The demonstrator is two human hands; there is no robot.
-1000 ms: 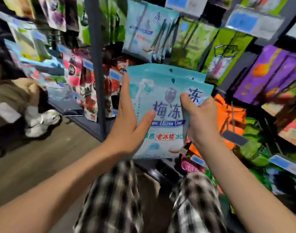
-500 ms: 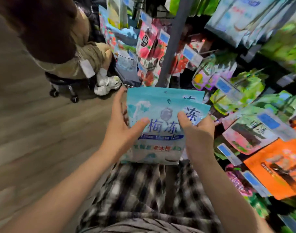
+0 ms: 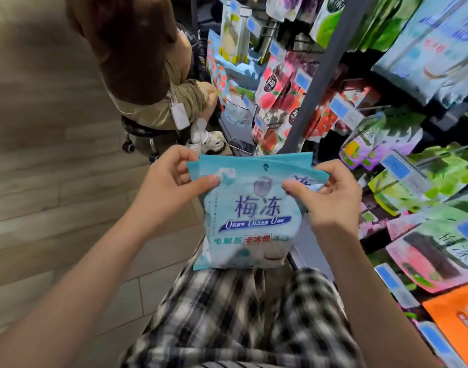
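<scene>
I held the pouches (image 3: 251,219) upright, long axis vertical; left hand (image 3: 171,187) and right hand (image 3: 331,203) each pinched a top corner, equally near.

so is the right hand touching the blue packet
Touching. The head view shows the right hand pinching the blue packet near its top right corner, with the thumb pressed on its front.

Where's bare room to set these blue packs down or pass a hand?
Bare wood floor on the left, between left hand and stool; the checked lap below the blue packs. The rack at right is crowded with packets.
</scene>
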